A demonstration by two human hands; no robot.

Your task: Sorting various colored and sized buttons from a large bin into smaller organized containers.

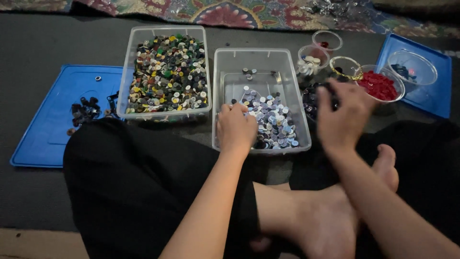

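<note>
Nearest the camera: your crossed legs in black trousers [143, 192] and a bare foot [335, 211], on a dark mat [33, 52].

Left hand [236, 128]: rests inside the near edge of the middle clear tub [261, 55], knuckles up, fingers curled down into the pile of bluish, grey and white buttons [275, 122]. Fingertips are hidden by the back of the hand; you cannot tell whether a button is pinched.

Right hand [342, 117]: blurred, raised just right of that tub, over a clear cup of dark buttons [310, 98]. Fingers look loosely bent. Blur hides whether they hold anything.

Middle tub: pile sits in the near right part; a few stray buttons lie at the far end; rest of the floor bare.

Left tub [167, 31]: clear, just beside the middle one, filled with mixed buttons [167, 74] in green, yellow, white and black.

Far left: blue lid [43, 129] flat on the mat, bearing a small heap of dark buttons [84, 110].

Right side: cluster of clear cups. One holds red buttons [378, 85], one pale buttons [311, 62], one has a yellowish rim [346, 62], and one farther back [327, 36] holds a few red pieces. A second blue lid [438, 103] carries a clear cup [412, 67] with a few dark blue pieces.

Top edge: patterned rug [230, 14].
</note>
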